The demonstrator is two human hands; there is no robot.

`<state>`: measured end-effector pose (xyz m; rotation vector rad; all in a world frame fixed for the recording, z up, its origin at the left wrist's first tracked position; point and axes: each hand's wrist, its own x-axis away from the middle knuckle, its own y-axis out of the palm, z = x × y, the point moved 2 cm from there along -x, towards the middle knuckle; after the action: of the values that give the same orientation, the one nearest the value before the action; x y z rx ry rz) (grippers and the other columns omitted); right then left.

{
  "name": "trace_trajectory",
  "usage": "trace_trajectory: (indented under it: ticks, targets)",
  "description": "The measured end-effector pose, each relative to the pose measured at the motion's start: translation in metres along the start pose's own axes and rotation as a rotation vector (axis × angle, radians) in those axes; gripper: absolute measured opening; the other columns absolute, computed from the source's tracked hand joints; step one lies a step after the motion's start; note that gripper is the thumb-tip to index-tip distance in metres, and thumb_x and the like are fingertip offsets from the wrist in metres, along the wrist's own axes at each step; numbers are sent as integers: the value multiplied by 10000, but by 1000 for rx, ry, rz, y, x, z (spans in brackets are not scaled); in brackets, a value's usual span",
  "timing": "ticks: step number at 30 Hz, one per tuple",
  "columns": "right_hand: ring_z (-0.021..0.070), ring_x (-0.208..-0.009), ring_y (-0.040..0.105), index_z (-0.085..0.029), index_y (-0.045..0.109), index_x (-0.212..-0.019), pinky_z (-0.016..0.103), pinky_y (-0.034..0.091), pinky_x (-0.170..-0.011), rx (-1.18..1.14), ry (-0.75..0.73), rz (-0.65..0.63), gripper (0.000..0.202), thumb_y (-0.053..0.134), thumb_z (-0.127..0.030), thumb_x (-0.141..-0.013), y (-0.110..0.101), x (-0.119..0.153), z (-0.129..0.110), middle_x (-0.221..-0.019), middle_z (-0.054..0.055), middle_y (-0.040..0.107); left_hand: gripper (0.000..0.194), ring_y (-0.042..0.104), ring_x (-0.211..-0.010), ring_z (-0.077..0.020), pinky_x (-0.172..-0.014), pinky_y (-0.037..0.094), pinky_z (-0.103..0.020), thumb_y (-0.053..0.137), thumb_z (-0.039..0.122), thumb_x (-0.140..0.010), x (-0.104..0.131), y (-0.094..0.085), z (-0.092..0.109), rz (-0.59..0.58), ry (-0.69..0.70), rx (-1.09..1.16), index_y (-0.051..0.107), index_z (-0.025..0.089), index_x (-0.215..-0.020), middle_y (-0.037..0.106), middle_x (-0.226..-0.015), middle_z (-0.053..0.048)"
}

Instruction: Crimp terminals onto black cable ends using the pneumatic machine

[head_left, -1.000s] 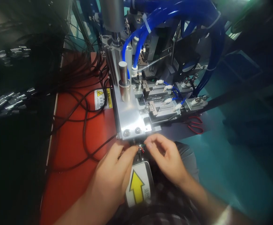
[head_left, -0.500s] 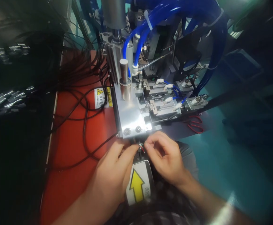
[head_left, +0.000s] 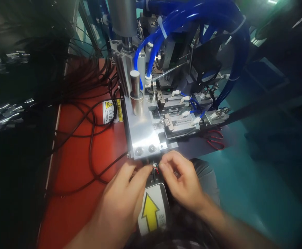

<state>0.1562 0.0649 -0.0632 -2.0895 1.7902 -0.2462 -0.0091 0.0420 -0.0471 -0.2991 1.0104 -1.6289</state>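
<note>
Several thin coloured wires [head_left: 155,168], red and green among them, show in the small gap between my fingertips, with a tiny white piece at their end. My left hand [head_left: 126,193] is closed, thumb and finger pinched at the left side of this piece; what exactly lies in the pinch is hidden. My right hand [head_left: 183,180] is closed in a pinch on the ends of the thin wires from the right. Both hands are just in front of a shiny metal plate [head_left: 143,138] of the machine. Below them sits a white label with a yellow arrow [head_left: 150,211].
Behind the plate stand metal cylinders [head_left: 136,100] and thick blue air hoses [head_left: 205,14]. Black cables [head_left: 91,148] loop over the red surface [head_left: 70,166] at left, beside a warning sticker [head_left: 112,111]. Red-handled scissors [head_left: 215,140] lie at right.
The whole scene sits slightly lower in view, as the camera has shifted. Both hands keep their pinch at the wires, with only very small finger movement.
</note>
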Motion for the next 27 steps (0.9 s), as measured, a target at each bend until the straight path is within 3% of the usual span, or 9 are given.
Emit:
trace_trajectory:
  ticks: [18,23,27]
  targets:
    - [141,-622,487,-183,501,-798,275,368,-572,120,-64,-14,118,466,-132,-899,3,1,5,-719,6,489,313,628,-956,-132,-857,506,-190,455,120,-940,9,1,-9,34,108,-126,546,157,-1238,566,-1092,-86]
    - [131,-600,467,-186,502,-787,261,368,-553,65,-35,-5,122,474,-142,-897,4,3,6,-705,-7,477,310,636,-995,-157,-796,534,-188,454,149,-944,8,2,-10,26,96,-137,547,164,-1239,580,-1134,-101]
    - [129,-608,476,-194,505,-777,247,398,-563,-37,91,21,130,487,-155,-900,4,3,10,-701,-14,491,307,643,-971,-153,-831,534,-197,457,121,-937,4,1,-7,36,98,-110,542,162,-1229,600,-1099,-90]
